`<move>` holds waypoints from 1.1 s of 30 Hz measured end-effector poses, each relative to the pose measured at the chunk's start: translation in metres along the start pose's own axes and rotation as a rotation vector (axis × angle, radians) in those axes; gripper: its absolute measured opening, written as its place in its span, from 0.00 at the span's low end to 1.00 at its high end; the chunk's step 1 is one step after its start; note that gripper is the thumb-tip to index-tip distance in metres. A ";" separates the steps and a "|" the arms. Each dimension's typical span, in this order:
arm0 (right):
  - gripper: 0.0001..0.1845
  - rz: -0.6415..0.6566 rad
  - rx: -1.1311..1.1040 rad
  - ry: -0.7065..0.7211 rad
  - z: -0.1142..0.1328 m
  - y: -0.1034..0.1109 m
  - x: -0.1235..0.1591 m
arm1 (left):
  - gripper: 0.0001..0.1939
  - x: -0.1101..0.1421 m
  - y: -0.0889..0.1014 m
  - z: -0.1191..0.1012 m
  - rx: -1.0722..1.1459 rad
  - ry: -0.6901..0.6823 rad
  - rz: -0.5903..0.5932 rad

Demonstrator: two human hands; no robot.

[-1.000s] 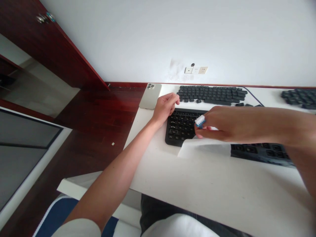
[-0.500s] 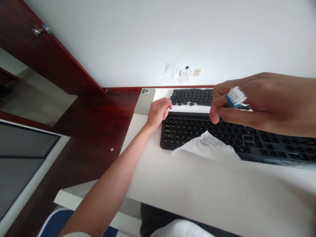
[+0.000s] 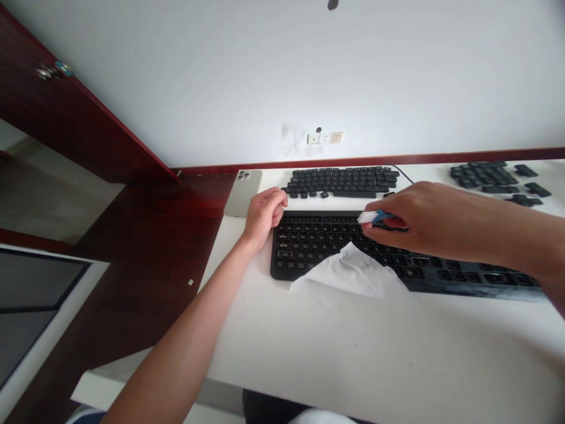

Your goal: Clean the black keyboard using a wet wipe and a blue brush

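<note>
Left hand (image 3: pixel 263 213) is resting on the white desk (image 3: pixel 344 347), fingers loosely curled, holding nothing. Item beside it: a smartphone (image 3: pixel 242 192) in a pale metallic case with a triple-lens camera, lying flat. Just right of the hand, a black low-profile keyboard (image 3: pixel 318 247) is lying with most of its keycaps in place. A crumpled white cloth (image 3: pixel 348 274) is draping over its lower edge. Above it, rows of loose dark keycaps (image 3: pixel 342 182) are sitting on the desk. Right hand (image 3: pixel 424 224) is hovering over the keyboard, fingers pinched shut around a small brush (image 3: pixel 375 217) with white bristles and a blue body, bristles pointing left. Contact with the keys: cannot tell. Farther right, a second cluster of loose dark keycaps (image 3: pixel 485 175) is lying near the wall.
</note>
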State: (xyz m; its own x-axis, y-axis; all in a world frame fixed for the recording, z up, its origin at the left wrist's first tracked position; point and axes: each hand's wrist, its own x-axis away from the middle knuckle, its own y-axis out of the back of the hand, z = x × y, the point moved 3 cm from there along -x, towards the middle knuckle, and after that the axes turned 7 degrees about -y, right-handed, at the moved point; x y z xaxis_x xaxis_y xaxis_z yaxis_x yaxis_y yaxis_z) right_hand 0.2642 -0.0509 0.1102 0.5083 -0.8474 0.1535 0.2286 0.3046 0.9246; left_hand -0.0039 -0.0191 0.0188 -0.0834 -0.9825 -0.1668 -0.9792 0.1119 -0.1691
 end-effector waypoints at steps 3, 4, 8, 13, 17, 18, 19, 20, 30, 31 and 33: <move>0.17 0.030 0.137 -0.021 0.000 0.000 -0.006 | 0.15 0.001 0.000 -0.001 -0.001 0.005 -0.008; 0.15 0.066 0.120 -0.010 0.002 -0.002 -0.008 | 0.15 0.001 0.000 -0.001 -0.002 0.009 -0.010; 0.15 0.189 0.032 0.040 0.011 -0.017 -0.017 | 0.15 0.001 -0.001 -0.004 -0.020 0.024 -0.010; 0.14 0.218 0.051 0.084 0.017 -0.028 -0.021 | 0.15 0.002 -0.003 -0.006 -0.046 0.043 -0.027; 0.11 0.225 0.064 0.117 0.020 -0.027 -0.024 | 0.15 0.001 -0.002 -0.005 -0.042 0.045 -0.028; 0.11 0.225 0.069 0.117 0.020 -0.026 -0.024 | 0.15 0.001 -0.001 -0.005 -0.040 0.044 -0.027; 0.11 0.226 0.072 0.114 0.020 -0.025 -0.023 | 0.15 0.001 -0.001 -0.004 -0.038 0.042 -0.024; 0.11 0.226 0.072 0.111 0.020 -0.024 -0.022 | 0.15 0.001 -0.001 -0.004 -0.035 0.039 -0.022; 0.11 0.258 -0.026 0.135 0.025 -0.010 -0.007 | 0.15 0.002 -0.001 -0.004 -0.032 0.036 -0.025; 0.12 0.262 -0.041 0.149 0.025 -0.012 -0.008 | 0.15 0.002 -0.001 -0.004 -0.032 0.036 -0.024; 0.16 0.270 -0.063 0.171 0.028 -0.017 -0.008 | 0.15 0.002 0.000 -0.003 -0.034 0.035 -0.019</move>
State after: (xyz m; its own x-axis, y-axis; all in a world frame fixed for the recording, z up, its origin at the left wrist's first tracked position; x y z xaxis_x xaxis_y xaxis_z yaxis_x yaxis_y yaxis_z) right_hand 0.2332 -0.0609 0.1031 0.6888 -0.6482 0.3248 0.1144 0.5396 0.8341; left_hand -0.0044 -0.0216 0.0219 -0.0706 -0.9891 -0.1293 -0.9864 0.0885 -0.1387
